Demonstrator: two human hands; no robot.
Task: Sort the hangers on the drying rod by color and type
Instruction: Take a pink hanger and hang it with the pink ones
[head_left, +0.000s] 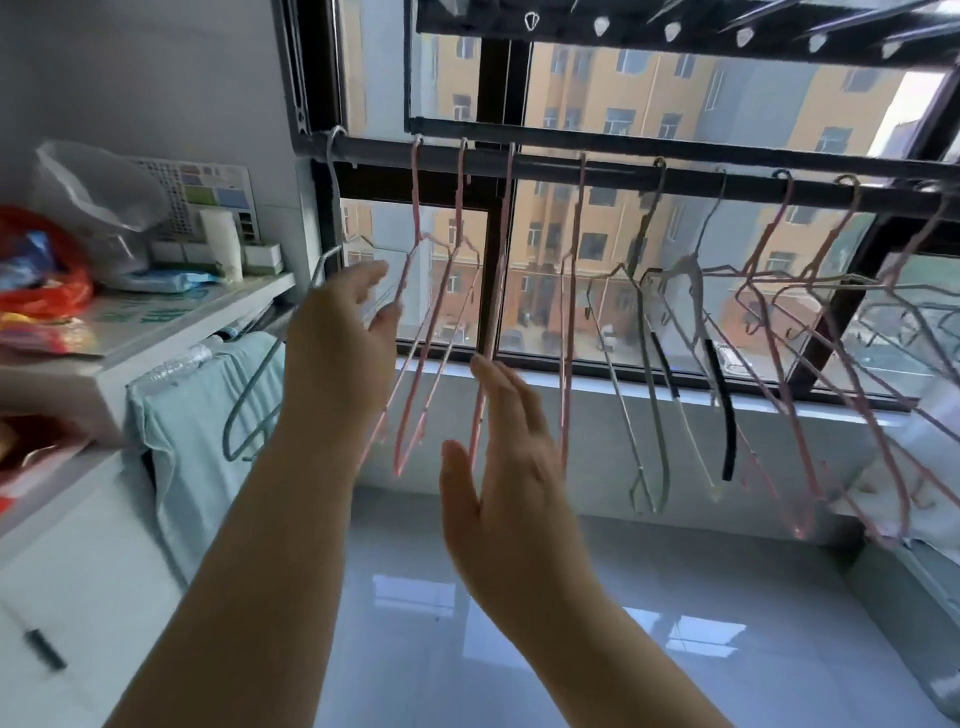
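Observation:
A dark drying rod runs across the window. At its left end hangs a blue-grey hanger. Right of it hang several pink hangers, then a grey-green hanger, a white hanger with black sleeves, and more pink hangers at the right. My left hand is open, its fingers spread against the leftmost pink hanger. Lower down, my right hand is open, fingers straight, beside the middle pink hangers. Neither hand grips anything.
A white shelf unit at the left holds boxes, a tube and a red bag. A light green towel drapes over its edge. A second rack with clips hangs overhead. Glossy floor tiles lie below.

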